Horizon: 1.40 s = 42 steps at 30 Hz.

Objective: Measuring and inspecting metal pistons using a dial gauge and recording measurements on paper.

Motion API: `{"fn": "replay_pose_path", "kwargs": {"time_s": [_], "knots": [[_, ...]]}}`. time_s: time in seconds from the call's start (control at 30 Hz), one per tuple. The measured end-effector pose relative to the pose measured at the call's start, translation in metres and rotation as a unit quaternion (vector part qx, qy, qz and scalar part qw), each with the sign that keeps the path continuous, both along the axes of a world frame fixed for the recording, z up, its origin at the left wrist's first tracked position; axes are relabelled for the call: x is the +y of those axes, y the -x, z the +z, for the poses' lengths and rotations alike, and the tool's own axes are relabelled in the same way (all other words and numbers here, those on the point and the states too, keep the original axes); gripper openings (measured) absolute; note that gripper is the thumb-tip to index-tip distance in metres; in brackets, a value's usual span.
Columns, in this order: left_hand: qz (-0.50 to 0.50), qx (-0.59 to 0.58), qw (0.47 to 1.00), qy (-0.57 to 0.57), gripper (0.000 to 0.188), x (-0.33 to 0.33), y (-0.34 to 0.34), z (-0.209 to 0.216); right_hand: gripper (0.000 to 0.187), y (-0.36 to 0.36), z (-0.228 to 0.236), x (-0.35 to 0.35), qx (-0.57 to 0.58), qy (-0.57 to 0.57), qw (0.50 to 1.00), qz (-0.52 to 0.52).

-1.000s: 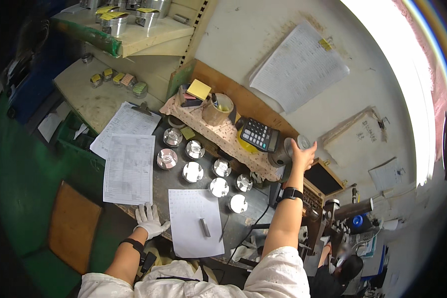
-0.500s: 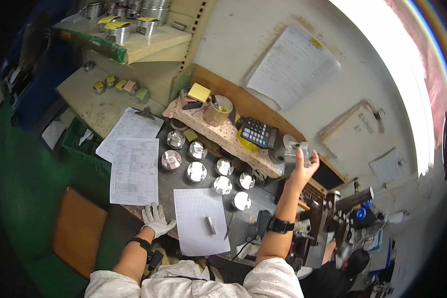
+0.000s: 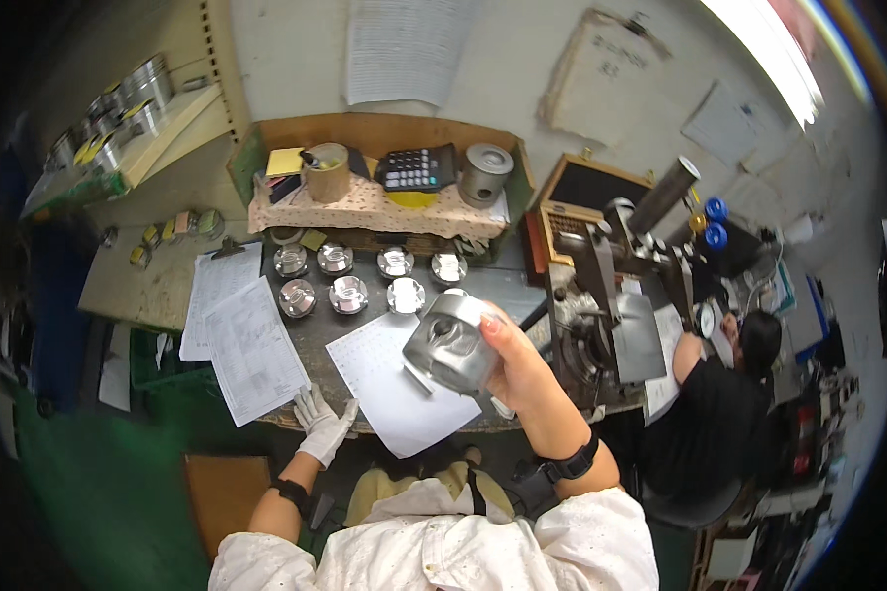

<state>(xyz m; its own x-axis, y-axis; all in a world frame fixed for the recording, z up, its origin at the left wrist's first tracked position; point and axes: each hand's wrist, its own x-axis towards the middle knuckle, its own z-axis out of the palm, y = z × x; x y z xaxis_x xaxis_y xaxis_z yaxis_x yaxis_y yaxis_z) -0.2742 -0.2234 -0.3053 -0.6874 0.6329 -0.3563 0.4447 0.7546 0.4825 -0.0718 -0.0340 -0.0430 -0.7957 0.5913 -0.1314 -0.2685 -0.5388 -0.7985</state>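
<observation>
My right hand (image 3: 515, 366) holds a silver metal piston (image 3: 451, 340) up in front of me, above the workbench (image 3: 503, 286), its hollow underside turned toward me. My left hand (image 3: 322, 424), in a white glove, rests on the near edge of the bench beside a white sheet of paper (image 3: 394, 384). Several more pistons (image 3: 347, 293) stand in two rows on the bench behind the paper. Another piston (image 3: 485, 173) stands on the cloth-covered shelf at the back.
A clipboard with printed sheets (image 3: 237, 325) lies at the bench's left. The back shelf carries a calculator (image 3: 416, 167), a cup of pens (image 3: 327, 171) and yellow notes. A metal measuring machine (image 3: 621, 295) stands at the right; beyond it another person (image 3: 710, 414) sits.
My right hand has come back from the shelf by the calculator with a piston and now holds it close over the paper. The view has swung round. The left hand stays on the bench edge.
</observation>
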Motion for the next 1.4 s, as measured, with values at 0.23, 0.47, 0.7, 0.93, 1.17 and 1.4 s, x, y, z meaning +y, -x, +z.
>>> {"fn": "replay_pose_path", "kwargs": {"time_s": [0.23, 0.47, 0.7, 0.93, 1.17, 1.4], "knots": [[-0.217, -0.232, 0.821, -0.475, 0.108, 0.033, -0.04, 0.148, 0.063, -0.045, 0.017, -0.024, -0.148, -0.126, 0.979, 0.056], [-0.408, -0.006, 0.783, -0.469, 0.091, 0.061, -0.102, 0.27, 0.054, -0.076, 0.0, -0.036, -0.241, -0.155, 0.953, 0.094], [-0.447, 0.002, 0.759, -0.474, 0.067, 0.072, -0.156, 0.263, 0.058, -0.137, -0.008, -0.042, -0.164, -0.171, 0.971, 0.031], [-0.452, -0.027, 0.756, -0.472, 0.055, 0.08, -0.204, 0.281, 0.052, -0.192, 0.003, -0.037, -0.129, -0.162, 0.978, 0.036], [-0.453, -0.016, 0.751, -0.481, 0.068, 0.085, -0.239, 0.28, 0.053, -0.229, -0.006, -0.029, -0.107, -0.136, 0.983, 0.058], [-0.475, 0.003, 0.745, -0.469, 0.061, 0.095, -0.271, 0.288, 0.059, -0.262, -0.016, -0.024, -0.078, -0.139, 0.986, 0.045]]}}
